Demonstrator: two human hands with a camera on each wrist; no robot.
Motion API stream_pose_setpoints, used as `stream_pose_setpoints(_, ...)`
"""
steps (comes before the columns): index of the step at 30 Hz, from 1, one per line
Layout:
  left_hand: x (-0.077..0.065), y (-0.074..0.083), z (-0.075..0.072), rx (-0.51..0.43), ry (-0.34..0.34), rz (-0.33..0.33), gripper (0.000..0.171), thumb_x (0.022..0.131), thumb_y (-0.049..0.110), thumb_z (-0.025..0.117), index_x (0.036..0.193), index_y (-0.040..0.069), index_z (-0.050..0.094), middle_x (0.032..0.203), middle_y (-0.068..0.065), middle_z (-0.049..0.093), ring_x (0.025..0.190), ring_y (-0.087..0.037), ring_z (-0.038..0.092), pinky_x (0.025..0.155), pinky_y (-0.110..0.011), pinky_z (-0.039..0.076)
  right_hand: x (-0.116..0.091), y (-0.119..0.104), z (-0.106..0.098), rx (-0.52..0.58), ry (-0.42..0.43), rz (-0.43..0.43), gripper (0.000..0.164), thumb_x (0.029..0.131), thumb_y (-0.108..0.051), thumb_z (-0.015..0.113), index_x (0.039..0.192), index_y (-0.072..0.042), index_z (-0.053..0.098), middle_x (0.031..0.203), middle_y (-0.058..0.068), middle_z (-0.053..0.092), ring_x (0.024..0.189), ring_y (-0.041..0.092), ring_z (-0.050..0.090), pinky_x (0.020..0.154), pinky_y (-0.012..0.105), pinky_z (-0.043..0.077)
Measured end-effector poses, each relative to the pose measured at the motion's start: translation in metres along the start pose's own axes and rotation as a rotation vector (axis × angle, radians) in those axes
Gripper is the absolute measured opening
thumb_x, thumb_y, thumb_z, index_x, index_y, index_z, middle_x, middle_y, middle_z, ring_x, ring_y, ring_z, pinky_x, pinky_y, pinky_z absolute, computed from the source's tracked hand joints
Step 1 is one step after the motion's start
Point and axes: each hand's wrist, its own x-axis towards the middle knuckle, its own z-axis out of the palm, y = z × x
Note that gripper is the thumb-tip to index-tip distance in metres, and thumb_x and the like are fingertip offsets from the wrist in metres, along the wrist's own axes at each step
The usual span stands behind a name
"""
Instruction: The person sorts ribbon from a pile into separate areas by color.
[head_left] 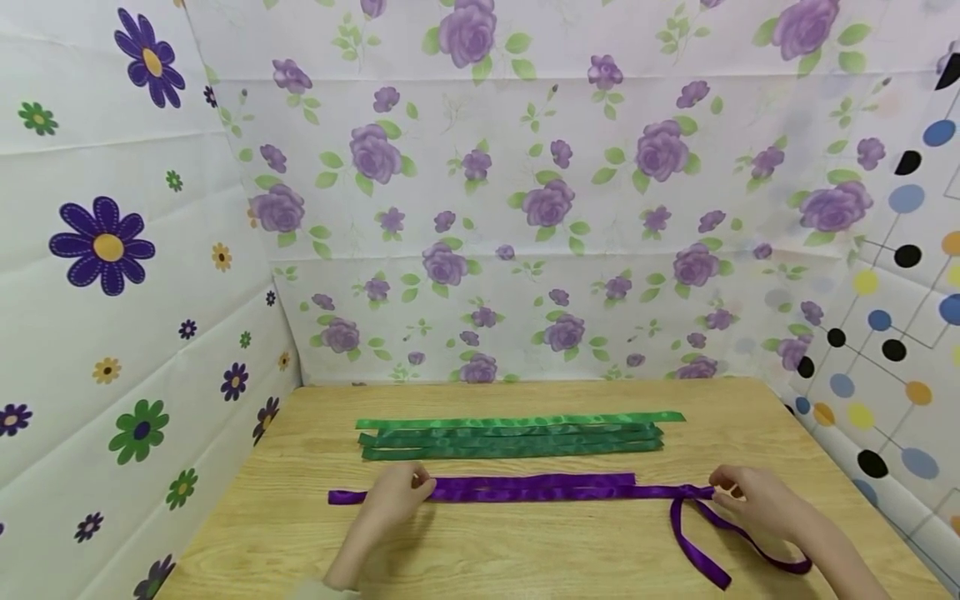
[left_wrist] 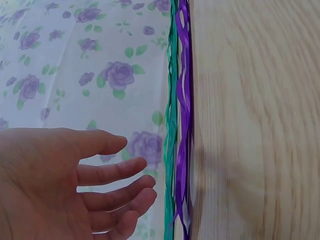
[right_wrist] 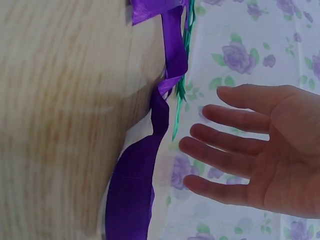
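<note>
Two long purple ribbons [head_left: 525, 493] lie side by side across the table, and one has a knot [head_left: 686, 492] near its right end. Beyond the knot, loose purple tails [head_left: 697, 557] curve toward the table's front. My left hand [head_left: 396, 493] hovers over the left part of the purple ribbons; in the left wrist view its fingers [left_wrist: 117, 172] are loosely bent with nothing between them. Near the knot is my right hand [head_left: 761, 500]. In the right wrist view its spread fingers [right_wrist: 227, 145] stand apart from the twisted purple ribbon [right_wrist: 132, 180].
Behind the purple ribbons lie several dark green ribbons [head_left: 510, 442] and one brighter green ribbon [head_left: 517, 420]. All rest on a light wooden table [head_left: 480, 554]. A rose-patterned cloth [head_left: 525, 275] hangs at the back, with patterned cloths at the left and right sides.
</note>
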Motion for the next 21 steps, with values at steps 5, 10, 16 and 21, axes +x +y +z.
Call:
stream_pose_setpoints(5,0.004,0.011,0.006,-0.052,-0.094,0.098,0.014,0.094,0.018,0.062,0.093,0.005,0.068,0.081,0.000,0.064,0.071,-0.011,0.055,0.060,-0.025,0.045,-0.006,0.003,0.001,0.014,-0.032,0.072,0.029,0.089,-0.019,0.068,0.110,0.000,0.062,0.098,0.010,0.067,0.089,0.029,0.065,0.072,0.043,0.054)
stream_pose_setpoints(10,0.010,0.023,0.013,-0.157,-0.267,0.182,0.020,0.098,0.020,0.057,0.101,0.005,0.069,0.093,-0.004,0.068,0.083,-0.011,0.059,0.071,-0.028,0.049,-0.014,0.007,0.002,0.006,-0.093,0.186,0.044,0.085,-0.034,0.072,0.113,-0.001,0.060,0.094,0.008,0.066,0.089,0.028,0.063,0.073,0.045,0.052)
stream_pose_setpoints(16,0.018,0.036,0.027,-0.206,-0.380,0.242,0.022,0.099,0.023,0.055,0.104,0.006,0.068,0.097,-0.010,0.069,0.082,-0.008,0.060,0.070,-0.022,0.048,-0.016,0.010,0.004,0.006,-0.107,0.186,0.046,0.080,-0.036,0.077,0.108,-0.002,0.062,0.092,0.006,0.066,0.085,0.025,0.063,0.072,0.044,0.051)
stream_pose_setpoints(21,0.024,0.048,0.037,-0.219,-0.421,0.274,0.023,0.099,0.025,0.056,0.105,0.007,0.069,0.099,-0.008,0.070,0.082,-0.002,0.059,0.072,-0.021,0.048,-0.015,0.014,0.009,-0.032,-0.079,0.160,0.037,0.077,-0.031,0.080,0.096,-0.005,0.064,0.083,0.002,0.065,0.076,0.016,0.060,0.066,0.036,0.050)
